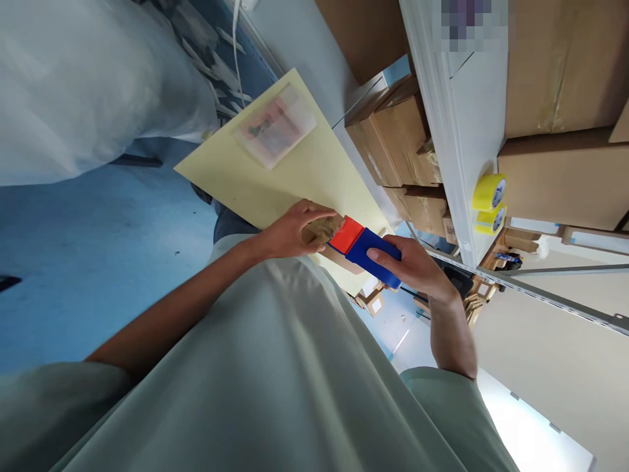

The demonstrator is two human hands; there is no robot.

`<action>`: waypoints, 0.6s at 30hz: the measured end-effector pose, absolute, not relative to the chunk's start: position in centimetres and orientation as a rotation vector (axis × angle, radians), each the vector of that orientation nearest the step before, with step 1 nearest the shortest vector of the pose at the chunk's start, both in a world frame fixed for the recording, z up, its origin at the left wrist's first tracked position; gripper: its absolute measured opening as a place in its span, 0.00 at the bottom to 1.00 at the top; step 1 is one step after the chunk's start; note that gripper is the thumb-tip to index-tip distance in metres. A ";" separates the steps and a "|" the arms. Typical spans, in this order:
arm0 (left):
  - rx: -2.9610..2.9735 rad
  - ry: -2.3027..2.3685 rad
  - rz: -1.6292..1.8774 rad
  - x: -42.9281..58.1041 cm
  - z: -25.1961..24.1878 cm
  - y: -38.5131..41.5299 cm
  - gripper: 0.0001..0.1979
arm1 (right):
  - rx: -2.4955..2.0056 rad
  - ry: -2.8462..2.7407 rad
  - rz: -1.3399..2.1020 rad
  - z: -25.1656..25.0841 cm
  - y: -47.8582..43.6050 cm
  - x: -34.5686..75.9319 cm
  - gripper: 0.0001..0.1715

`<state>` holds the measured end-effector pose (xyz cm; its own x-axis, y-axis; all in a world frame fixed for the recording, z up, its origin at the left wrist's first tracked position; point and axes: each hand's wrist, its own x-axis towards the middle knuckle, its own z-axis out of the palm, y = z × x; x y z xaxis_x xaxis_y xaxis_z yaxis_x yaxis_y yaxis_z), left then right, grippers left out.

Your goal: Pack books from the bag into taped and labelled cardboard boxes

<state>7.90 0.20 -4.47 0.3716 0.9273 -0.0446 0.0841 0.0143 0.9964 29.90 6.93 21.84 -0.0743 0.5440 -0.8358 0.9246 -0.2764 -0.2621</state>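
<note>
My right hand point(417, 265) is wrapped round the blue handle of a blue and red tape dispenser point(361, 248), whose red head points at a small brown package. My left hand point(295, 229) lies with curled fingers on that brown package point(325, 228), holding it against the pale yellow board point(289, 177). Both hands are close to my chest, above my light green shirt.
A clear bag with printed contents point(275, 128) lies farther up the yellow board. Brown cardboard boxes point(398, 137) are stacked on white shelving point(462, 131); two yellow tape rolls point(490, 202) sit on its edge. A large white sack point(88, 78) is at upper left over blue floor.
</note>
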 end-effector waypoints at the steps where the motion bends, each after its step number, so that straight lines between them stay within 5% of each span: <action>1: 1.431 0.962 0.858 8.2 -3.9 0.5 0.38 | 1.799 1.587 -1.292 21.9 6.9 29.9 0.40; 6: 1.523 0.955 0.744 9.7 -3.8 2.1 0.25 | 1.717 1.710 -1.168 22.0 6.5 29.8 0.42; 18: 1.488 1.113 0.661 11.0 -2.3 2.0 0.16 | 1.759 1.798 -1.247 20.5 4.8 31.7 0.44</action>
